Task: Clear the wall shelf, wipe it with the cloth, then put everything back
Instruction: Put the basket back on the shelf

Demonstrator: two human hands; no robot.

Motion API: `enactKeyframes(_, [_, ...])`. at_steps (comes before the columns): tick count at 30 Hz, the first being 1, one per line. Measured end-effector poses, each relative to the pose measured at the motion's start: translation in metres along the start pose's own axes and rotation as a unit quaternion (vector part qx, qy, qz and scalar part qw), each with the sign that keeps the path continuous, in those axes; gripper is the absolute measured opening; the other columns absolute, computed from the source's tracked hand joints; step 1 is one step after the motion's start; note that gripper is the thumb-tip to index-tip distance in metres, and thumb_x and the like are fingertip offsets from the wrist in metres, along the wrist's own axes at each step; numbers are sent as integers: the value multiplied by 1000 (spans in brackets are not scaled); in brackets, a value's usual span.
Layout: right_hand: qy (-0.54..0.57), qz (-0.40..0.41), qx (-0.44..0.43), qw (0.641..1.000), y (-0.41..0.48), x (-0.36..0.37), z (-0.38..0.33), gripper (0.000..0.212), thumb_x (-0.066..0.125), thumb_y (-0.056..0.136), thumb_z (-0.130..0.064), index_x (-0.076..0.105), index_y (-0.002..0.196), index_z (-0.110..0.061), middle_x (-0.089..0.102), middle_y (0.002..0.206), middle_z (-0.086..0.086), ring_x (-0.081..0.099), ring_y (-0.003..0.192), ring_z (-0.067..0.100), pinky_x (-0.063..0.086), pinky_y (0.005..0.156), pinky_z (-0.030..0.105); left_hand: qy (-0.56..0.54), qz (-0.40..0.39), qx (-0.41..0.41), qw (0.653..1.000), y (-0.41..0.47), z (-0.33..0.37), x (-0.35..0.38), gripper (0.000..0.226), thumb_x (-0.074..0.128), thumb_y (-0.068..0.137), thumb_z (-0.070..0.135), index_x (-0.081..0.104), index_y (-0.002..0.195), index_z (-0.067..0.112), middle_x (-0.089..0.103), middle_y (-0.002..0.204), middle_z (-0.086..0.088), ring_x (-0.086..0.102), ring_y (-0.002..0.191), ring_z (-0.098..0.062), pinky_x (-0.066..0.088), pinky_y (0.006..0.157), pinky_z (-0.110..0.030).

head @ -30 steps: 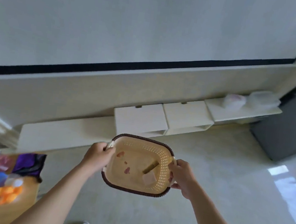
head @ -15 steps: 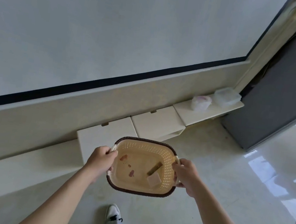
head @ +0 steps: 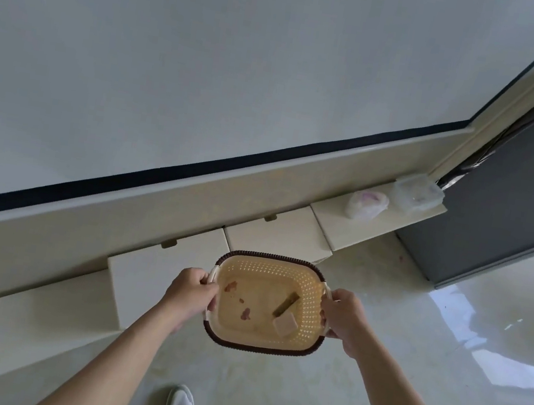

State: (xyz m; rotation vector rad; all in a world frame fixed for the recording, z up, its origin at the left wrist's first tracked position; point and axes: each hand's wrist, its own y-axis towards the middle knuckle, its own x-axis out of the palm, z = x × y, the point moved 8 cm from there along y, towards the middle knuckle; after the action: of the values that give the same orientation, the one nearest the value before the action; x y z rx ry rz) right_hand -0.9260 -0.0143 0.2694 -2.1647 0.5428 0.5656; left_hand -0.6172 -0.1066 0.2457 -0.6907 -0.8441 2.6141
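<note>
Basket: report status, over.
Hands: left hand and right hand each grip a basket handle. Held over the floor, small block and strip inside. Two clear containers sit on the shelf ahead.

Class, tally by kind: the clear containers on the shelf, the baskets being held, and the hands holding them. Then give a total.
Clear containers: 2
Basket: 1
Hands, left hand and right hand: 2
Total: 5

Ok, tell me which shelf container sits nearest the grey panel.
The square tub at the end of the shelf; the rounder pinkish one sits further left.
</note>
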Motion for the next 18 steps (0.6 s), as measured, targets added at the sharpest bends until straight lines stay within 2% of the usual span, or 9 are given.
enactKeyframes(3, [-4,13,-4,1000,40,-12,-13,22,57,95,-23,59,79,-9,67,74,13,64,64,26,63,68,50,16,2,-24,1000,25,10,13,10,54,68,20,60,67,12,72,65,-7,69,78,-36,59,82,-52])
enactKeyframes(6, [-22,10,-15,1000,87,-23,-29,22,59,92,-27,62,77,-11,71,74,15,66,62,27,62,65,51,20,19,-50,998,52,19,30,9,57,66,23,55,69,14,72,66,-7,70,82,-37,59,79,-53])
enactKeyframes(8, [-28,-9,-17,999,123,-27,-39,10,58,85,-17,66,80,-15,73,78,14,68,66,27,62,66,48,15,35,-70,997,72,24,43,13,56,67,27,52,71,15,72,69,-10,70,80,-37,60,77,-53])
enactKeyframes(11, [-37,-51,-16,998,179,-28,-54,20,53,76,-10,68,85,-20,70,78,9,65,68,25,57,62,38,14,71,-98,993,101,32,62,22,56,69,35,48,71,15,71,76,-17,70,79,-38,59,74,-53])
enactKeyframes(15, [-39,-93,-5,995,243,-27,-69,31,50,78,-6,67,97,-23,68,87,9,58,68,22,44,58,27,19,102,-132,986,133,54,88,33,58,78,36,57,85,4,69,86,-20,68,82,-38,57,66,-41])
enactKeyframes(18, [-48,-108,4,993,283,-22,-73,40,48,82,-2,66,109,-25,69,99,9,61,78,21,43,58,25,18,100,-154,983,159,63,105,26,59,75,31,59,85,7,67,85,-18,68,86,-37,60,74,-51])
